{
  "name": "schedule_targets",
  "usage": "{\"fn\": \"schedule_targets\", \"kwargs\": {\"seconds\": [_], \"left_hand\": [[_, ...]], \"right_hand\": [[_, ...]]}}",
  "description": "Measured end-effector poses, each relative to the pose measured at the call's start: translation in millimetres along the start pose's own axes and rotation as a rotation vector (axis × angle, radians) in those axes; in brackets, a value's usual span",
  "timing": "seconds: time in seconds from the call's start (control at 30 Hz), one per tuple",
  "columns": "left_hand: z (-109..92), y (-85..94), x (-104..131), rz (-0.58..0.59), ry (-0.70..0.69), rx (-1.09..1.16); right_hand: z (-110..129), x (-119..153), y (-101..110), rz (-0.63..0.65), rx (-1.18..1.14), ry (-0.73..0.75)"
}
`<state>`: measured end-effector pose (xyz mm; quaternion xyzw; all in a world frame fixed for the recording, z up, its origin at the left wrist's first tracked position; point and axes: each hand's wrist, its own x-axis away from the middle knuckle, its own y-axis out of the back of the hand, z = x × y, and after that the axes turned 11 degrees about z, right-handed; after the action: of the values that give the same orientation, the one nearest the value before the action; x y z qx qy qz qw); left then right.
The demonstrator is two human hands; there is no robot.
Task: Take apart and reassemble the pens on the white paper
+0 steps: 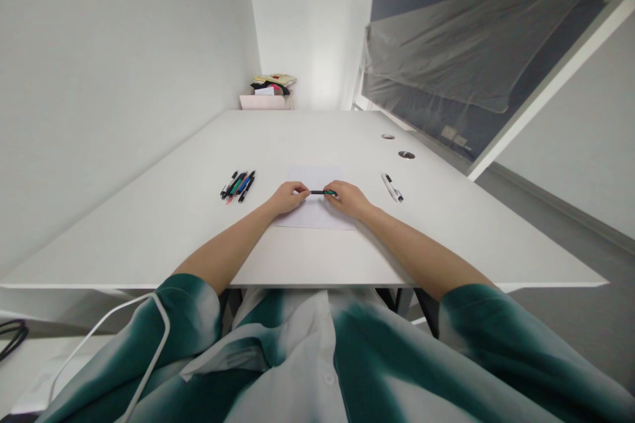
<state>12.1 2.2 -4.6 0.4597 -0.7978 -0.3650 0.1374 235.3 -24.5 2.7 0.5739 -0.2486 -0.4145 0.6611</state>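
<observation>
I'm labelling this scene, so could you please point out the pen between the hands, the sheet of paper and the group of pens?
Pen [317,192]: head view, its dark shaft.
Sheet of paper [316,215]: head view, its bare near part.
Group of pens [243,185]: head view, a pen near its middle.

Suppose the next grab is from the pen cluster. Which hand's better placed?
Left, I'd say. The left hand is nearer the pen cluster; the right hand would have to reach past it. Both hands are on the dark pen, so the left would likely have to let go first.
</observation>
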Motion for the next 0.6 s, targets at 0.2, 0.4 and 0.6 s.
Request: {"fn": "schedule_targets", "kwargs": {"seconds": [0.2,0.4,0.6], "left_hand": [[-3.8,0.9,2.0,-0.028,-0.015,-0.004],[-4.3,-0.4,1.6,0.012,0.02,-0.052],[-1.0,-1.1,0.1,0.035,0.013,-0.076]], "right_hand": [[3.9,1.2,1.9,0.043,0.012,-0.035],[2.1,1.2,0.4,0.033,0.017,-0.084],[-0.3,-0.5,-1.6,0.035,0.018,-0.099]]}}
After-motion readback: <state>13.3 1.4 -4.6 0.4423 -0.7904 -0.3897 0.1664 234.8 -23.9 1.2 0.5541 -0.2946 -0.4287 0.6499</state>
